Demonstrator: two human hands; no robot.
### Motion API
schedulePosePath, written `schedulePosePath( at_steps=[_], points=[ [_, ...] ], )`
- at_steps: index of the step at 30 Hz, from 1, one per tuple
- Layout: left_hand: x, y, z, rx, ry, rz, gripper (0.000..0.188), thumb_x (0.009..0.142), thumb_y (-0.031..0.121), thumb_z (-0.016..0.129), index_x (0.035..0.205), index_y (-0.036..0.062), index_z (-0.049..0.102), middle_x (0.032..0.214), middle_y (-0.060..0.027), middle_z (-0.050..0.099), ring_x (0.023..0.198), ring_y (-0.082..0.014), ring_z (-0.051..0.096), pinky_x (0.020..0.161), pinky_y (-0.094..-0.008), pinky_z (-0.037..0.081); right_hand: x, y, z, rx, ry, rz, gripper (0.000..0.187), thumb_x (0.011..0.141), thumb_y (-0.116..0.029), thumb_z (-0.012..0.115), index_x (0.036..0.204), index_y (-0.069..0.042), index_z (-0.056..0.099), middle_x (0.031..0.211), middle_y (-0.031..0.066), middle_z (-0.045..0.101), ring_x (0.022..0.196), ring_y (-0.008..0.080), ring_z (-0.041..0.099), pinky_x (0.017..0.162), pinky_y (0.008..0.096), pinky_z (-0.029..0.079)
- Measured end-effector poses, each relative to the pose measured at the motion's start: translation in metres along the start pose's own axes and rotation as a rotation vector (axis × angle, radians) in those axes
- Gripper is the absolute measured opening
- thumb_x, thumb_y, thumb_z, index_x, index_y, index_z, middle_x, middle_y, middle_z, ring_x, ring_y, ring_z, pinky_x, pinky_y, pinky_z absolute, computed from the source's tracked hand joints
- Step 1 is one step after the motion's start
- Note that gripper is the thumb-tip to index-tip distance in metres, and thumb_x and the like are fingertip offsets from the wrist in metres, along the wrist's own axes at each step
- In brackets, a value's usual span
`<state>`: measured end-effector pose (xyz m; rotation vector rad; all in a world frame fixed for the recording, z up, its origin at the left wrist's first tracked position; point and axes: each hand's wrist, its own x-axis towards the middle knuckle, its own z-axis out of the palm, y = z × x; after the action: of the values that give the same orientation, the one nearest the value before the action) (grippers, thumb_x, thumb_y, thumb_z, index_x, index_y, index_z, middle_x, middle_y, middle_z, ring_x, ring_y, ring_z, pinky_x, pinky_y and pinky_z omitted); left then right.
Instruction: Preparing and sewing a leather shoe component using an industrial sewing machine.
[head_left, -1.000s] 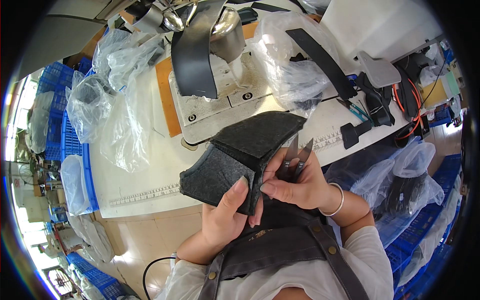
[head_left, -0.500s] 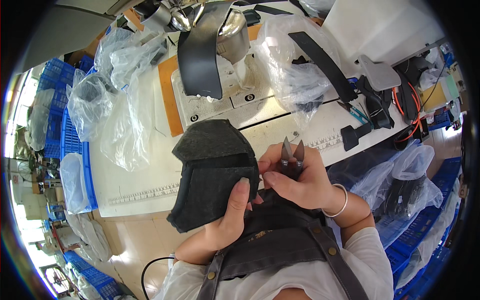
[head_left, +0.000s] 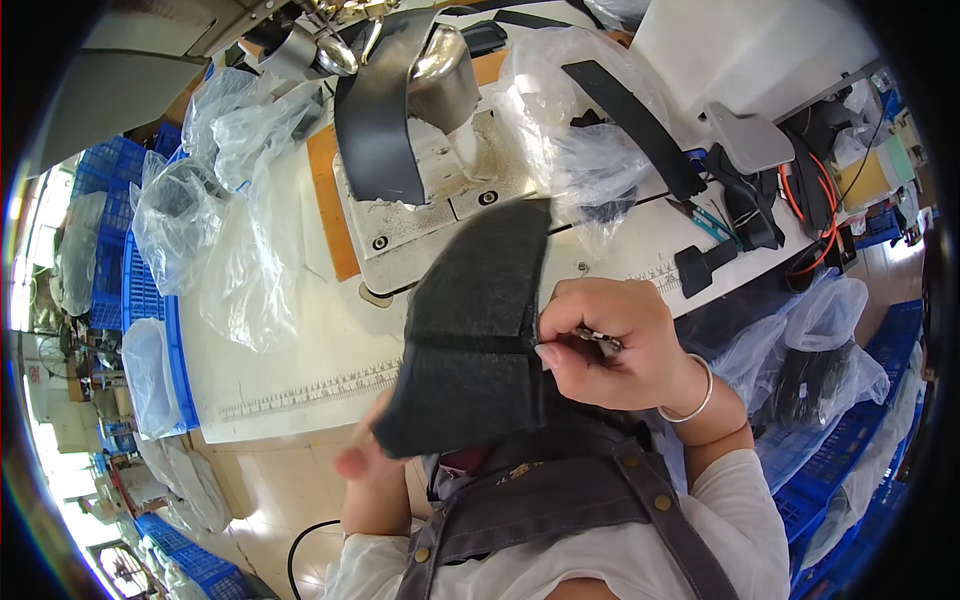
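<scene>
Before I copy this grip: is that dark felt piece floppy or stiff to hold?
Probably semi-stiff: the dark felt piece stands up past the left hand without drooping. Likely light, as fingertips alone support it. Its matte, fuzzy surface probably resists slipping.

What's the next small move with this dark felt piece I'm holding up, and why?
Probably bring the small metal snips in the right hand to the seam line of the dark felt piece and trim there. The right thumb already presses the piece's edge at that seam, the snips lie in the same hand, and the left hand supports the piece from below.
</scene>
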<state>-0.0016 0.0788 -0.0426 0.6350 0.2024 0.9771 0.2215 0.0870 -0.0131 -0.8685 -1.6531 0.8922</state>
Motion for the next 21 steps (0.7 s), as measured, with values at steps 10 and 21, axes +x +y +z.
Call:
schedulePosePath(
  at_steps=[10, 21],
  points=[
    [0.019, -0.013, 0.04, 0.611, 0.447, 0.154, 0.018, 0.082, -0.003, 0.056, 0.1, -0.0008, 0.057, 0.093, -0.0044, 0.06, 0.081, -0.0127, 0.055, 0.073, -0.0239, 0.044, 0.004, 0.002, 0.005, -0.013, 0.048, 0.034, 0.01, 0.068, 0.003, 0.058, 0.075, -0.004, 0.056, 0.066, 0.0026, 0.05, 0.055, 0.0093, 0.044, 0.05, 0.0221, 0.033],
    [0.014, -0.032, 0.015, 0.969, 0.416, 0.38, 0.034, 0.084, 0.001, 0.054, 0.117, 0.0007, 0.047, 0.11, -0.0066, 0.054, 0.098, -0.0148, 0.05, 0.091, -0.0289, 0.036, 0.0, -0.008, 0.01, 0.023, 0.019, 0.409, 0.009, 0.077, 0.0, 0.062, 0.085, 0.001, 0.059, 0.07, 0.006, 0.054, 0.059, 0.008, 0.047, 0.05, 0.0225, 0.034]
  ],
)
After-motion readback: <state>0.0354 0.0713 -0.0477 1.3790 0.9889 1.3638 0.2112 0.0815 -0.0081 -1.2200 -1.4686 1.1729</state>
